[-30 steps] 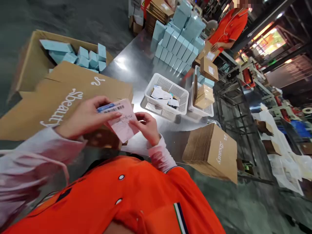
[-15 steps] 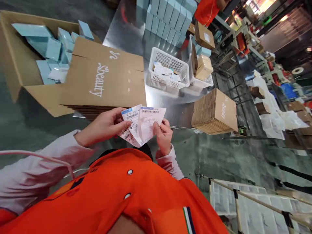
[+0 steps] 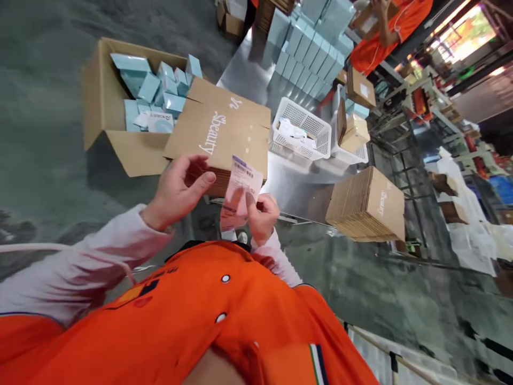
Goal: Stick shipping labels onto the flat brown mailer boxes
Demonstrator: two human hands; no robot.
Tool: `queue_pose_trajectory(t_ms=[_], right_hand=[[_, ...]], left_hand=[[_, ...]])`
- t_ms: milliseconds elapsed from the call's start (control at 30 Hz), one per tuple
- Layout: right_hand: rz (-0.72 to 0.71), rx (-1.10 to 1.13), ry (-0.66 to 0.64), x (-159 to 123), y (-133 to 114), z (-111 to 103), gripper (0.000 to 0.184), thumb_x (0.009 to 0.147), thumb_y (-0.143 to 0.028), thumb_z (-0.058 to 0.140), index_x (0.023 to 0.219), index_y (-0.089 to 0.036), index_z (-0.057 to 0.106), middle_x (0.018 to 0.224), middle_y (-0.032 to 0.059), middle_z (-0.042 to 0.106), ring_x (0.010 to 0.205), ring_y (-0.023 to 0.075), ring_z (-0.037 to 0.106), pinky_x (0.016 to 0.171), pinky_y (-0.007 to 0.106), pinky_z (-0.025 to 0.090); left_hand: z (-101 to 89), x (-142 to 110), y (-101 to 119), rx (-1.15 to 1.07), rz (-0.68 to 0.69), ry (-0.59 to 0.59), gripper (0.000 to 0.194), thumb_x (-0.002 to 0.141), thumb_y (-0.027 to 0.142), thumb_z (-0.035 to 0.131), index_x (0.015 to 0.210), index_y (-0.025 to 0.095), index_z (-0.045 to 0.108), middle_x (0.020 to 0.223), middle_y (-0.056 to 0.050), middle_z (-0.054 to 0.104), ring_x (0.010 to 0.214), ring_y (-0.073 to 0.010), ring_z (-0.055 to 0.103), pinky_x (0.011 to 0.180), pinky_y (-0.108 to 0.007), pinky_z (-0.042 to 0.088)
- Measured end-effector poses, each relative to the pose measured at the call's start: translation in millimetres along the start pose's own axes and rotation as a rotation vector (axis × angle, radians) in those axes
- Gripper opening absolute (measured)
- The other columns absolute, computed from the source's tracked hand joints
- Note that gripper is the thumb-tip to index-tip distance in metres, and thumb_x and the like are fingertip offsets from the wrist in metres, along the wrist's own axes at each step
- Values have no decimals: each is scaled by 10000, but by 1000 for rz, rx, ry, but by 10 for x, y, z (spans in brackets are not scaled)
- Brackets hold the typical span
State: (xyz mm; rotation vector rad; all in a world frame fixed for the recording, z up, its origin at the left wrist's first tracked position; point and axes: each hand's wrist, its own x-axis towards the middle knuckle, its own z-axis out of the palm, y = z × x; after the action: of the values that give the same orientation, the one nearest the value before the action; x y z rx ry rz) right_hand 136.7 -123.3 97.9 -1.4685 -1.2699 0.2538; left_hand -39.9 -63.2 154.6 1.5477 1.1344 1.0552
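The person's right hand (image 3: pixel 262 216) is pinching a printed slip (image 3: pixel 241 184) between thumb and curled fingers, so that grip is holding paper; whether it is one sheet or several, I cannot tell. The slip is hanging upright in front of the orange shirt (image 3: pixel 192 326), close to the near edge of a stack of flattened cartons (image 3: pixel 240 125). Just beside it, the left hand (image 3: pixel 174 190) is keeping a wide grip, thumb and fingers parted, and the slip is lying outside it.

The flattened cartons are resting on the metal desk (image 3: pixel 288 187). To their left, an open box (image 3: pixel 92 96) is holding pale blue boxes (image 3: pixel 149 88). Farther along the desk, a white basket (image 3: pixel 329 141) is carrying papers (image 3: pixel 294 133), and more blue boxes are standing piled behind it. At the right, another carton stack (image 3: pixel 385 206) is sitting near the desk's edge. Beyond, a co-worker (image 3: pixel 368 53) in orange is holding a carton.
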Motion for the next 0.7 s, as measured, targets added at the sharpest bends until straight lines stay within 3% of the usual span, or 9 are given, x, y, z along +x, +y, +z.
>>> queue_pose_trajectory(t_ms=[67,167,233,333,433,500,533,633,700], right_hand=[[-139,-149,-28,-32,-3,67,292,921,-349,586,683,-190,646,659,38,598,665,151,562,647,287,462],[-304,-245,-283,-12,-113,43,167,885,-332,640,847,-193,725,816,75,678,790,176,623,744,296,510],[-335,-233,-376,135,-235,-77,257,865,-400,688,986,-179,742,933,100,701,894,195,641,847,311,527],[-283,-210,-414,568,-368,-276,440,879,-476,677,1176,-152,708,1122,138,691,1056,227,630,954,343,514],[-213,-127,-745,1004,-360,-306,381,913,-461,643,1135,-165,735,1112,98,722,1008,202,663,900,306,532],[-168,-50,-927,1140,-307,-233,304,929,-424,633,1018,-170,775,979,54,760,893,171,690,838,268,538],[-142,-37,-935,1151,-279,-187,277,929,-400,639,973,-171,787,930,43,768,858,166,697,824,261,538],[-80,-72,-770,1048,-209,-64,203,886,-350,701,935,-183,805,902,42,780,846,184,711,827,276,538],[-42,-68,-712,993,-163,3,188,863,-354,724,926,-199,810,889,37,783,838,193,717,807,282,544]], left_hand=[[154,-56,-96,-8,-51,1,782,715,677,714,1183,58,622,1068,-164,693,942,-246,659,868,-362,551],[344,-59,-184,-92,-173,-36,689,680,683,712,1030,90,687,966,-144,724,977,-291,669,879,-385,562],[370,4,-200,-141,-201,2,650,689,690,685,987,113,711,962,-132,733,1018,-301,663,885,-374,560],[281,117,-181,-166,-205,-262,582,670,659,716,922,135,743,933,-109,739,964,-289,676,840,-338,563],[211,165,-145,-122,-262,-524,522,622,640,757,743,132,738,745,-88,706,735,-245,666,695,-308,557],[236,148,-138,-145,-320,-422,527,567,635,787,703,131,718,688,-78,685,653,-220,635,629,-294,536],[268,130,-144,-170,-337,-302,530,551,628,796,719,131,717,702,-76,691,655,-214,631,625,-288,530],[396,72,-207,-201,-332,59,513,566,597,794,770,133,715,745,-66,704,667,-187,617,611,-254,504],[473,57,-278,-181,-345,197,500,588,599,781,739,130,694,689,-53,678,607,-164,583,545,-233,461]])
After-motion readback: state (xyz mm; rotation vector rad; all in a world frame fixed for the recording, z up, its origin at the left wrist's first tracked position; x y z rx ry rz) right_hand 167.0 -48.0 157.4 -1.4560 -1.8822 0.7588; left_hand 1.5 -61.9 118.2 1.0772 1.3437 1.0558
